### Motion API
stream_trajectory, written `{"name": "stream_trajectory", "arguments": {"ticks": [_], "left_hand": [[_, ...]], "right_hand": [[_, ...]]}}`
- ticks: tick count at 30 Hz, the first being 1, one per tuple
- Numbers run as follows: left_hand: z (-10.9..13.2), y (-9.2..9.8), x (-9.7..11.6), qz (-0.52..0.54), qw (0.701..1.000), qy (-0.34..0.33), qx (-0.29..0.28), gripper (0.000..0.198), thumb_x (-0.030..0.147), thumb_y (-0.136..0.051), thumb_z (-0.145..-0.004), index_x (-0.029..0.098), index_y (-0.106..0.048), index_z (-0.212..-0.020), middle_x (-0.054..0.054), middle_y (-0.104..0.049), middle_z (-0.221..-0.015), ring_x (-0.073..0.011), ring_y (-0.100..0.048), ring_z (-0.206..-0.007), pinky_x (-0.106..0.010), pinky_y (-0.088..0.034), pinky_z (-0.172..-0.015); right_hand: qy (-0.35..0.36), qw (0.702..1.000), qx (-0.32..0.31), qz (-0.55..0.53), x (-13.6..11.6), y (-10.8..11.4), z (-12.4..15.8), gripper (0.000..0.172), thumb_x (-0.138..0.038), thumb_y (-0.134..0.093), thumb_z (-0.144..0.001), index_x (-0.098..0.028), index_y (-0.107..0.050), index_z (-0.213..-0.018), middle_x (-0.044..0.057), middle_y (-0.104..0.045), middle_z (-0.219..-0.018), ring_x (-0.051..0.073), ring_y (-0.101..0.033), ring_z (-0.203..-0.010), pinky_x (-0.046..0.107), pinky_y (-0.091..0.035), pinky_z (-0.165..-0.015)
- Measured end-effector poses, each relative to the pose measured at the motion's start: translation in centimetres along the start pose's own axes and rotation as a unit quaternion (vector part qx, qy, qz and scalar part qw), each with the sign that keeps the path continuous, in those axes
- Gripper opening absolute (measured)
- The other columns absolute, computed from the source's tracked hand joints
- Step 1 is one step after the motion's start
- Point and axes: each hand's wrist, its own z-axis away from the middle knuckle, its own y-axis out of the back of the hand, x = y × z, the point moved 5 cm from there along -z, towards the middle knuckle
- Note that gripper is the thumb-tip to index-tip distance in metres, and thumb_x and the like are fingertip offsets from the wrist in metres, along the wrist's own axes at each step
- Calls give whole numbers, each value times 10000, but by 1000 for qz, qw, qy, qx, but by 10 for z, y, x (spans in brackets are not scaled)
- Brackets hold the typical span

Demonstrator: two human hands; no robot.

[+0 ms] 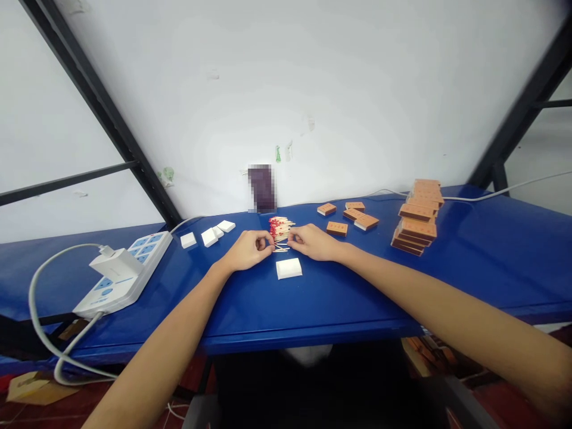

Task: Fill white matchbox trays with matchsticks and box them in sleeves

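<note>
A pile of red-tipped matchsticks (281,226) lies on the blue table, heads mostly to the left. At its near left edge, my left hand (250,249) is closed in a pinch at the ends of a few matchsticks. Across from it, my right hand (315,242) pinches at the opposite ends of these matchsticks. The fingertips partly cover what they grip. Several loose matchsticks (281,248) show between the hands. Just in front of them sits a white matchbox tray (289,268); I cannot tell what is inside.
Several white trays (208,238) lie to the left, near a power strip (152,250) with a white charger (117,266) and cable. Orange matchboxes (336,229) are scattered on the right, beside a tall matchbox stack (417,223). A pixelated dark object (263,187) stands by the wall.
</note>
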Motion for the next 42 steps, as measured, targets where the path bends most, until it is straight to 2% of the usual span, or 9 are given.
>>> {"name": "stream_trajectory", "arguments": {"ticks": [5, 9, 12, 16, 20, 24, 30, 37, 42], "left_hand": [[0, 3, -8, -29, 998, 17, 57, 197, 302, -524, -868, 164, -663, -849, 46, -498, -549, -103, -434, -513, -234, -320, -535], [0, 3, -9, -53, 996, 20, 68, 186, 295, -523, -870, 170, -660, -860, 47, -514, -552, -109, -457, -512, -239, -327, -549], [-1, 3, -10, -60, 996, 25, 66, 179, 288, -516, -875, 174, -653, -865, 48, -514, -548, -114, -468, -508, -241, -321, -551], [-1, 1, -7, -66, 996, 31, 53, 179, 280, -491, -894, 183, -640, -876, 45, -511, -545, -123, -471, -506, -247, -315, -556], [-1, -2, -3, -120, 992, 27, 30, 141, 241, -492, -889, 199, -627, -886, 13, -574, -619, -149, -517, -570, -263, -310, -576], [-1, -4, -4, -142, 989, 27, 19, 169, 257, -472, -917, 218, -634, -948, -7, -596, -674, -172, -546, -632, -275, -333, -605], [0, -5, -10, -110, 994, 7, -16, 240, 329, -436, -970, 270, -612, -1123, -11, -624, -738, -186, -575, -703, -288, -372, -638], [-2, -7, -14, -80, 995, 23, -48, 203, 339, -430, -986, 269, -621, -968, -17, -652, -775, -203, -581, -752, -316, -380, -683], [-4, -7, -15, -78, 995, 27, -53, 198, 354, -423, -991, 262, -596, -960, -8, -634, -763, -197, -573, -741, -308, -378, -691]], "right_hand": [[7, 1000, 10, -8, -5, 2, 0, 203, -322, -520, -949, -167, -626, -871, -22, -574, -650, 102, -455, -582, 232, -265, -606], [2, 1000, 4, 30, -6, 0, -4, 239, -426, -573, -910, -192, -614, -886, -10, -603, -692, 118, -489, -612, 236, -264, -600], [-1, 999, -3, 45, -7, -1, -7, 186, -379, -554, -921, -204, -611, -896, -3, -623, -725, 123, -514, -630, 239, -271, -610], [-7, 999, -25, 34, -8, 1, -10, 204, -367, -491, -951, -212, -608, -889, -1, -631, -734, 126, -532, -640, 242, -269, -603], [-25, 998, -50, 38, -9, 2, -14, 157, -385, -587, -876, -229, -600, -882, -22, -608, -687, 123, -504, -604, 246, -225, -568], [-49, 998, -43, 24, -8, 1, -17, 149, -376, -582, -868, -229, -606, -854, -32, -592, -659, 114, -486, -581, 249, -218, -569], [-44, 998, -42, -5, -4, -3, -18, 54, -211, -559, -827, -227, -610, -837, -50, -569, -623, 102, -461, -553, 241, -233, -567], [-57, 997, -43, -40, 1, -4, -20, 85, -195, -526, -850, -217, -608, -843, -36, -598, -662, 100, -472, -562, 240, -248, -566], [-66, 996, -41, -48, 3, -4, -19, 88, -207, -534, -863, -217, -618, -840, -34, -608, -667, 102, -483, -568, 237, -259, -574]]}}
